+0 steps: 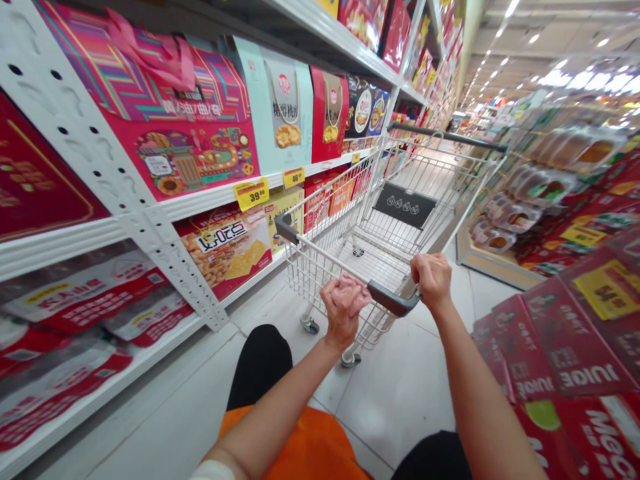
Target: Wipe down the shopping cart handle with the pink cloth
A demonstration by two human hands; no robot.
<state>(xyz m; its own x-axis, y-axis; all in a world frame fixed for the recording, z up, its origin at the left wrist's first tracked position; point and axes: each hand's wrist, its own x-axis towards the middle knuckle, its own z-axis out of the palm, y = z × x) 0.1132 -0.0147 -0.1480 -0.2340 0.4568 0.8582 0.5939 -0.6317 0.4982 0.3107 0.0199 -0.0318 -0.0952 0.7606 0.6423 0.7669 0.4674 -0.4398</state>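
Observation:
A wire shopping cart (345, 257) stands in front of me, its dark corner bumper (400, 303) at the near end and its handle bar (447, 137) at the far end. Bunched in my left hand (341, 319) is a pink cloth (353, 293), pressed against the near rim; the fingers are closed around it. My right hand (433, 279) is wrapped in a fist around the metal rim just right of the bumper. The basket shows bare wire, with a dark sign panel (406, 205) at its far end.
Shelves of boxed cookies (195, 147) run along the left, with yellow price tags (251, 194) on their edge. Stacked red juice cartons (565, 340) crowd the right side, with a pallet of bottle packs (520, 200) beyond. Pale floor tiles (150, 407) lie underneath.

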